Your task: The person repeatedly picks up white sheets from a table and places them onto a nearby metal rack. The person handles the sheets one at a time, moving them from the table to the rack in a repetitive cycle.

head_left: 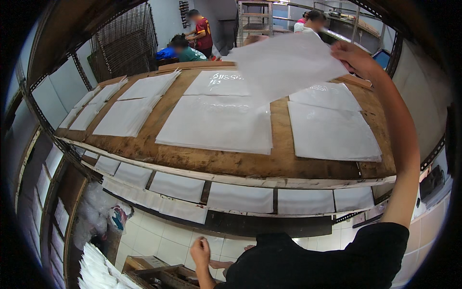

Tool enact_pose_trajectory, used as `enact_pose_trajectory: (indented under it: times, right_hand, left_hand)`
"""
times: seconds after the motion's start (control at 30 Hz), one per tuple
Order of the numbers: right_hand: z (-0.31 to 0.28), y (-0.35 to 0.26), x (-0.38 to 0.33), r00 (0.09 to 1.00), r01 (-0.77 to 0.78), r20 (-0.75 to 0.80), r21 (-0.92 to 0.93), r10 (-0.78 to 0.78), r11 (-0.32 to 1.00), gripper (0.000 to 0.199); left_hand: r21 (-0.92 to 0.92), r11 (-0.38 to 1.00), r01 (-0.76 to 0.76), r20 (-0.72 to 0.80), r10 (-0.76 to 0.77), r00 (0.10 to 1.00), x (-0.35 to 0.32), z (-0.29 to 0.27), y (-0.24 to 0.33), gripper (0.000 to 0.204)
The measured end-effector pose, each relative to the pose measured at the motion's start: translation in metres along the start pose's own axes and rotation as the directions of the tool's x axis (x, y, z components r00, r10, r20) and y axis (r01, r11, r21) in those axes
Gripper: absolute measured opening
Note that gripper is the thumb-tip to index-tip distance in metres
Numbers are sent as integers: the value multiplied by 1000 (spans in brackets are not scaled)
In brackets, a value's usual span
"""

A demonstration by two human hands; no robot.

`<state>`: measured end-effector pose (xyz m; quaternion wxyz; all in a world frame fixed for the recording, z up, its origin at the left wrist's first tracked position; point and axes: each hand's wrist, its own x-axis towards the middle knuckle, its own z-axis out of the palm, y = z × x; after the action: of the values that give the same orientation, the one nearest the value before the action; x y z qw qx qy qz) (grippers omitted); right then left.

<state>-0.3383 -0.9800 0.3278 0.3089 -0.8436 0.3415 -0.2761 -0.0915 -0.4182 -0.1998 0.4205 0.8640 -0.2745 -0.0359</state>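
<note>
The right hand (353, 57) reaches out at about one o'clock, pinching the edge of a white sheet (284, 65) that hangs in the air above the far side of the wooden worktop (279, 132). The left hand (200, 251) sits low at seven o'clock, loosely curled near the person's waist with nothing clearly in it. White sheet stacks (216, 123) lie flat across the worktop from nine to three o'clock. More white sheets (240, 197) rest on the rack below. Other people (192, 41) work at twelve o'clock.
</note>
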Motion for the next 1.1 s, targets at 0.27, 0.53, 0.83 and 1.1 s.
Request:
enact_pose_trajectory:
  times: [0.27, 0.53, 0.83, 1.1]
  right_hand:
    - [-24, 114, -26, 957, -289, -101, -308, 271, 906, 30]
    - [-20, 109, -31, 952, -306, -123, -383, 280, 872, 27]
    - [-26, 102, -32, 942, -312, -93, -593, 321, 743, 28]
    - [-7, -11, -24, 987, 36, -87, -693, -134, 720, 31]
  left_hand:
    - [124, 968, 219, 361, -250, 899, -67, 59, -40, 30]
    - [182, 907, 379, 365, -420, 831, -96, 63, -76, 35]
    - [112, 948, 298, 332, -318, 888, -97, 73, -72, 29]
    - [46, 954, 298, 278, -299, 913, -74, 69, -69, 28]
